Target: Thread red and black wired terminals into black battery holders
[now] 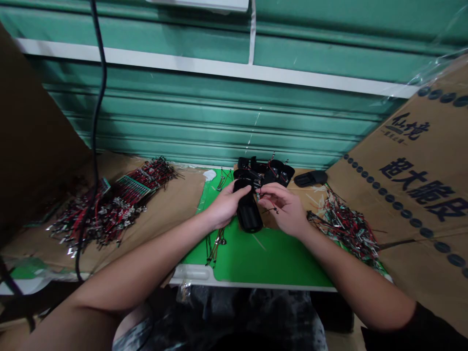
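My left hand (pixel 225 204) is closed around the upper part of a black plastic housing (pixel 250 214), thumb across its top. The housing is long, with a rounded lower end, and tilts over the green mat. At its right side, my right hand (pixel 283 207) pinches thin red and black wires (pixel 269 204); their far ends are hidden by the fingers and the housing. Just beyond both hands lies a cluster of more black plastic parts (pixel 280 170), some with red wires sticking up. Loose wires with small metal ends (pixel 218 243) lie on the mat left of the housing.
On brown cardboard at left sits a heap of wired circuit boards (pixel 135 187). Another wire heap (pixel 351 226) lies at right, near a black housing (pixel 310 178). A printed cardboard box (pixel 413 161) stands at right. A black cable (pixel 95 122) hangs at left before the green wall.
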{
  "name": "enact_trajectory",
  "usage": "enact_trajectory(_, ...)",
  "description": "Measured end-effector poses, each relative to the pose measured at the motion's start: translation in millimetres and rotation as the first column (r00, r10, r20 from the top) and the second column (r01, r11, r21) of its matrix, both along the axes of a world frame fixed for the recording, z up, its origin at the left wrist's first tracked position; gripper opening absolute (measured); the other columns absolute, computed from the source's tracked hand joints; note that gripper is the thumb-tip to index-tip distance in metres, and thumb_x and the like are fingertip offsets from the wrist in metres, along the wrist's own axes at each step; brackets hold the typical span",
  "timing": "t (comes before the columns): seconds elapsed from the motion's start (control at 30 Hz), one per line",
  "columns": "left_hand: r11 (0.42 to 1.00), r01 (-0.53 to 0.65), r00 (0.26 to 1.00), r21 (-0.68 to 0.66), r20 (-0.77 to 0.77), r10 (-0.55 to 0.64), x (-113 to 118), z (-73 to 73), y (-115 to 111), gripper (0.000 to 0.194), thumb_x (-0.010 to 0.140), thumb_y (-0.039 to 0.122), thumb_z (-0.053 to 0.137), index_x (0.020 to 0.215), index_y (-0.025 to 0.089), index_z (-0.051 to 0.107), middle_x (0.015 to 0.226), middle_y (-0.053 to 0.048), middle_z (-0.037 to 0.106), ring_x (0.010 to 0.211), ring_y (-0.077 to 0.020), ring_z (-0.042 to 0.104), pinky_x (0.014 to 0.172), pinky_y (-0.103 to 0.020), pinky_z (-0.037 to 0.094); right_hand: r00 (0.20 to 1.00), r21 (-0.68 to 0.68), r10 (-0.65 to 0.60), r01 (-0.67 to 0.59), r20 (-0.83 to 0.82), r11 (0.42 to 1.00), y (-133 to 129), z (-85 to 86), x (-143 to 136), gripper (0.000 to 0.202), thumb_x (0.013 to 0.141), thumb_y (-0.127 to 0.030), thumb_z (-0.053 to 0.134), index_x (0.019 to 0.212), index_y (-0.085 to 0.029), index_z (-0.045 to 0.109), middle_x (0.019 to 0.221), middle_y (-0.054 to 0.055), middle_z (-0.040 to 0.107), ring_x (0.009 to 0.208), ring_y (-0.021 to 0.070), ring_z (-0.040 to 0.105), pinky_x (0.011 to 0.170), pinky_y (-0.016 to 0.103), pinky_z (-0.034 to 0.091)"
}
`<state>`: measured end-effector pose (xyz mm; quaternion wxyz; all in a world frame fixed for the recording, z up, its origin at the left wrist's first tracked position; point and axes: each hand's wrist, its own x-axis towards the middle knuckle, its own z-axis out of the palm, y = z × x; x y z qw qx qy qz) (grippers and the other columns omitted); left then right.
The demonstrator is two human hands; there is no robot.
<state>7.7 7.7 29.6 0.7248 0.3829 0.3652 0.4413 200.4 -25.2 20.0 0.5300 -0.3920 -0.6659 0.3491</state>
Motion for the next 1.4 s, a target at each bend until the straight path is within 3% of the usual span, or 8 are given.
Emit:
enact_trajectory(0.2,0.998,0.063,0.998,0.001,0.007,-0.063,-2,-4.3,-1,0.037,0.066,0.021,0.076,0.101,0.02,0.064,0.091,0.001,0.07,0.086,-0.0195,0.064,0.076,-0.03,0.049,0.998,-0.02,0.047,-0.046,0.049,0.999,1,-2.4,1,0.026,0.094,-0.047,0.081,0.109,-0.026,0.084,0.1,0.008,0.071,0.089,0.0219,0.069,0.082,0.04,0.061)
enact_trajectory(0.37,0.988,0.08,0.995,0.134,-0.07,-0.071,-5,-8.2,2,0.044,0.061,0.011,0.071,0.104,0.019,0.064,0.094,0.0,0.068,0.094,-0.0201,0.062,0.085,-0.032,0.049,0.996,-0.025,0.053,-0.051,0.069,0.998,4,-4.6,4,0.024,0.094,-0.044,0.081,0.111,-0.027,0.086,0.101,0.008,0.072,0.09,0.0216,0.069,0.082,0.039,0.059)
enact_trajectory(0.7,0.968,0.14,0.982,0.207,-0.155,-0.109,-6,-10.3,4,0.047,0.064,0.012,0.073,0.11,0.019,0.063,0.096,0.0,0.067,0.092,-0.0201,0.061,0.082,-0.031,0.047,0.994,-0.09,0.103,-0.1,0.022,0.991,6,-1.3,7,0.028,0.087,-0.05,0.087,0.102,-0.027,0.088,0.102,0.01,0.075,0.09,0.0229,0.071,0.081,0.04,0.063)
enact_trajectory(0.9,0.967,0.158,0.982,0.199,-0.132,-0.133,-7,-10.7,2,0.049,0.064,0.013,0.074,0.112,0.019,0.063,0.1,-0.002,0.068,0.093,-0.0206,0.062,0.084,-0.032,0.048,0.992,-0.132,0.127,-0.123,0.019,0.984,7,-0.1,10,0.023,0.085,-0.044,0.089,0.101,-0.028,0.089,0.098,0.008,0.074,0.073,0.018,0.067,0.056,0.031,0.057)
enact_trajectory(1.4,0.937,0.209,0.97,0.279,-0.179,-0.163,-8,-5.8,3,0.046,0.064,0.017,0.076,0.107,0.019,0.06,0.096,0.0,0.065,0.096,-0.0221,0.061,0.092,-0.036,0.048,0.992,-0.128,0.122,-0.117,0.037,0.985,6,1.7,12,0.023,0.085,-0.043,0.09,0.102,-0.029,0.089,0.099,0.007,0.073,0.07,0.0168,0.067,0.052,0.03,0.059)
